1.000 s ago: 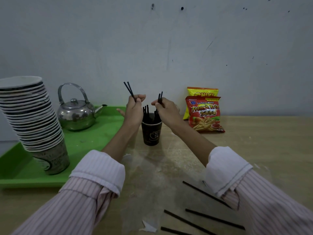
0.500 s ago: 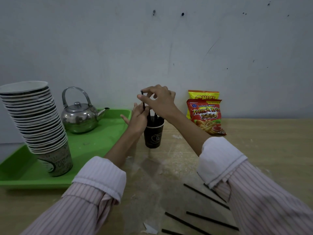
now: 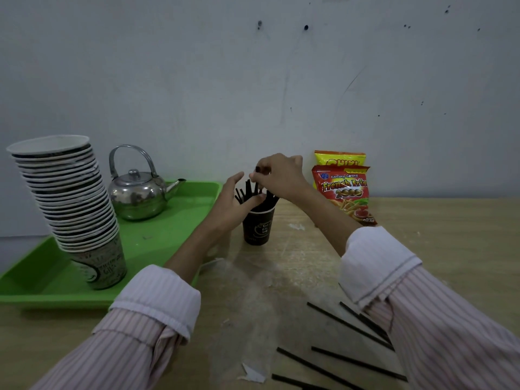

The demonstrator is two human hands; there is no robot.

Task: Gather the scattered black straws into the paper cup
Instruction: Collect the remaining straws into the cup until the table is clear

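A black paper cup (image 3: pixel 258 228) stands on the wooden table with several black straws (image 3: pixel 247 190) sticking out of its top. My left hand (image 3: pixel 233 204) is beside the cup's left rim, fingers straight, thumb against the straws. My right hand (image 3: pixel 277 175) hovers above the cup and pinches the top end of a black straw with curled fingers. Several loose black straws (image 3: pixel 346 325) lie on the table near my right sleeve at the lower right.
A green tray (image 3: pixel 157 249) on the left carries a tall stack of paper cups (image 3: pixel 70 204) and a metal kettle (image 3: pixel 138 192). Two snack bags (image 3: pixel 343 190) lean on the wall behind the cup. A torn paper scrap (image 3: pixel 253 374) lies near the front edge.
My left hand has let go of its straws and opened beside the cup. My right hand rose above the cup and moved left, now pinching a straw's top. The camera view shifted slightly.
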